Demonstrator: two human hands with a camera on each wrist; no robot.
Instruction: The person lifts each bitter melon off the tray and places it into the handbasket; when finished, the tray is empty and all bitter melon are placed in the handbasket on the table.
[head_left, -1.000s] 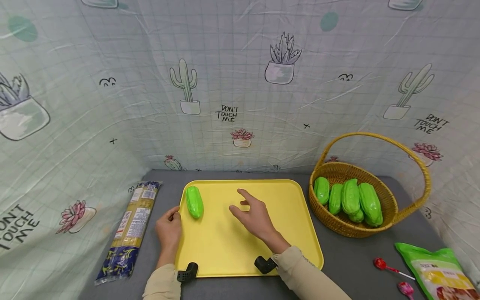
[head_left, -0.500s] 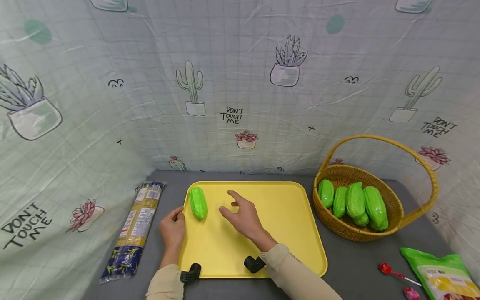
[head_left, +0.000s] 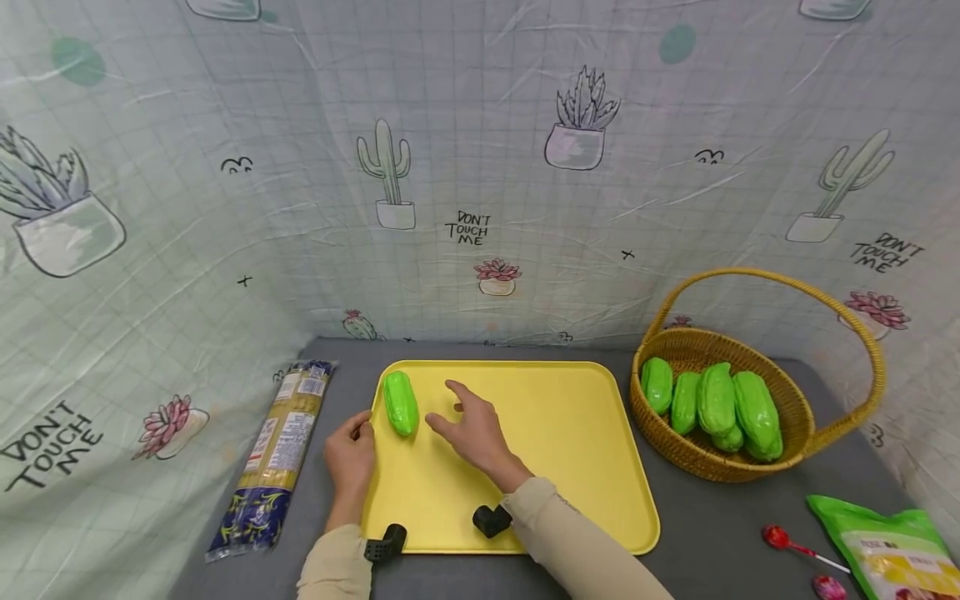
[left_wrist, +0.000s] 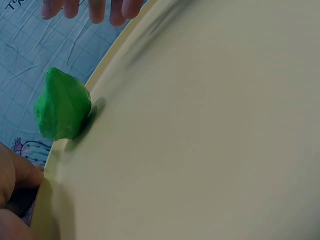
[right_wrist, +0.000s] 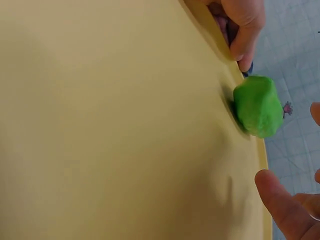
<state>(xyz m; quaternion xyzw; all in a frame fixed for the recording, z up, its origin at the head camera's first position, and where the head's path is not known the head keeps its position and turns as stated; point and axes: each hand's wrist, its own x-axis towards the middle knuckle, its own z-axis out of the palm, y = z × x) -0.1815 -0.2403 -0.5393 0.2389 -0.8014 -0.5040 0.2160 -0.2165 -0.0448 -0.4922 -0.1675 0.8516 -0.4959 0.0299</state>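
My left hand [head_left: 350,457] pinches the left rim of the yellow tray [head_left: 570,450] between thumb and fingers, as the right wrist view also shows. On the tray near that rim lies a glossy bright green gourd [head_left: 401,403], long and lumpy. My right hand [head_left: 474,429] hovers over the tray to the right of the gourd, fingers spread and holding nothing. In the left wrist view the green gourd [left_wrist: 62,105] shows end-on, apart from the fingertips of both hands.
A wicker basket [head_left: 675,452] with a tall handle holds several similar green gourds, right of the tray. A pack of dry noodles [head_left: 273,458] lies at the left. Lollipops [head_left: 777,537] and a green snack bag [head_left: 888,546] sit at the front right; a patterned curtain hangs behind.
My right hand has moved left across the tray, closer to the green gourd. My left hand stays on the tray's rim. The head view has shifted slightly.
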